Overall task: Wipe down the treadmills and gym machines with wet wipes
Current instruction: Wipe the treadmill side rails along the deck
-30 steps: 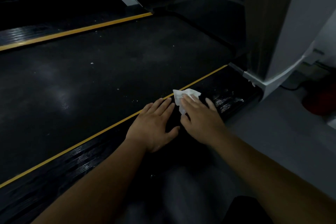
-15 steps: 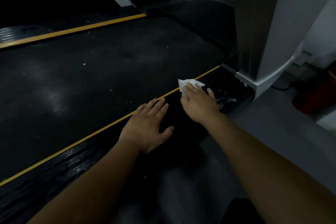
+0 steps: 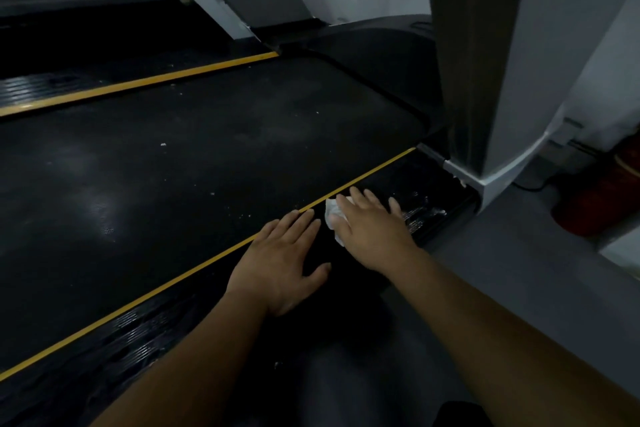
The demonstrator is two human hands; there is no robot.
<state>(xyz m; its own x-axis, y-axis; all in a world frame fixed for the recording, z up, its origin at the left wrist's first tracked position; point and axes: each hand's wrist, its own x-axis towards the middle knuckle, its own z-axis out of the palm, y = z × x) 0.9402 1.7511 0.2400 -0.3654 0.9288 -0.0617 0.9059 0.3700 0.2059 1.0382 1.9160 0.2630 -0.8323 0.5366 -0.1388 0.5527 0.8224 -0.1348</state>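
1. White, crumpled wet wipe (image 3: 331, 216) lies on the black ribbed side rail (image 3: 427, 218) of the treadmill, just beside the thin yellow stripe (image 3: 194, 270).
2. The right hand (image 3: 372, 229) lies flat on top of the wipe with its fingers straight and spread. It presses the wipe down and does not curl round it. Only the wipe's left edge peeks out.
3. The left hand (image 3: 280, 260) holds nothing. It rests flat on the same rail, close to the right hand, fingers straight.
4. The job looks like it has only begun. The bit of rail past the right hand shines with streaks, so it may be wet already, but small white bits sit there too.
5. The wide black belt (image 3: 173, 166) has pale crumbs and dull, dusty patches. It seems not yet wiped. Other machines can hardly be seen.
6. The rail is long and thin. It runs from near on the left to far on the right, and it ends at the tall grey post (image 3: 491, 62).
7. The wipe is a lump with no clear long side.
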